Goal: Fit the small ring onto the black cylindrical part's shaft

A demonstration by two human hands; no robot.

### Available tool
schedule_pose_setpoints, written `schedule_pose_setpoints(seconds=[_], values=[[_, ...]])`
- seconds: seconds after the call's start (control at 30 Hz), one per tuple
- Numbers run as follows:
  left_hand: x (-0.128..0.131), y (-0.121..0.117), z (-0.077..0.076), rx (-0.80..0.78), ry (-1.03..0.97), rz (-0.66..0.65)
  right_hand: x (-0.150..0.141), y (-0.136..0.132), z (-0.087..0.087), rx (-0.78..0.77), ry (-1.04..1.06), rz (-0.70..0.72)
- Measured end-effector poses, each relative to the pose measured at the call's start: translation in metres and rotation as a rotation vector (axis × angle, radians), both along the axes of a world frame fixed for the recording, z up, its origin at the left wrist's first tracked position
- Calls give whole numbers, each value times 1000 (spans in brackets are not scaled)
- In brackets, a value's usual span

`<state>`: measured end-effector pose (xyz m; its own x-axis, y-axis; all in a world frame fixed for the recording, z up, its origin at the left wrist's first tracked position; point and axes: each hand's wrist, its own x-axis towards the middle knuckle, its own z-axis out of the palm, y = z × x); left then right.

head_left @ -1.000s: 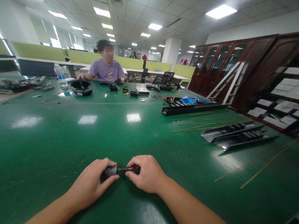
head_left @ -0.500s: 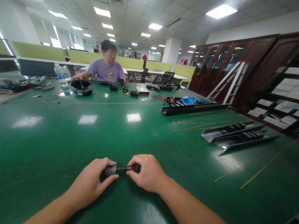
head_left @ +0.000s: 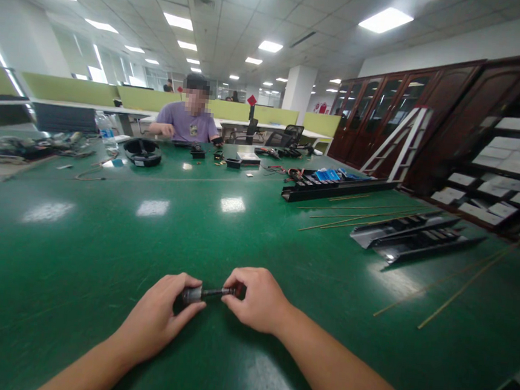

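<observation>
My left hand (head_left: 158, 313) is closed round a short grey-and-black cylinder (head_left: 193, 295), gripping it between thumb and fingers. A thin dark shaft (head_left: 212, 292) runs from the cylinder across to my right hand (head_left: 255, 301). With thumb and forefinger, my right hand pinches the shaft's far end, where a small reddish-dark piece shows partly between the fingers. Both hands are low over the near middle of the green table (head_left: 113, 255), and the shaft lies nearly level. The exact kind of tool or part is too small to make out.
Black metal channels (head_left: 420, 239) and thin yellowish rods (head_left: 344, 217) lie to the right. Farther back are a long black channel with blue packets (head_left: 329, 175), a black headset (head_left: 142, 152) and small black parts. Across the table sits a person in a purple shirt (head_left: 187, 122).
The person opposite has lifted a hand away from the headset and shifted slightly right. My hands have barely moved and keep the same holds on the cylinder and the shaft's end.
</observation>
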<state>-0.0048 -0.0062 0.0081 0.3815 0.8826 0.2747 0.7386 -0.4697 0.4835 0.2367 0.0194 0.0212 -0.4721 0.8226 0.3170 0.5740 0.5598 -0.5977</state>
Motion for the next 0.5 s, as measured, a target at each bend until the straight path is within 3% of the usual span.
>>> schedule_pose_setpoints(seconds=[0.5], values=[[0,-1,3,-63,-4,8,3,2,-1,-6,-24,-13]])
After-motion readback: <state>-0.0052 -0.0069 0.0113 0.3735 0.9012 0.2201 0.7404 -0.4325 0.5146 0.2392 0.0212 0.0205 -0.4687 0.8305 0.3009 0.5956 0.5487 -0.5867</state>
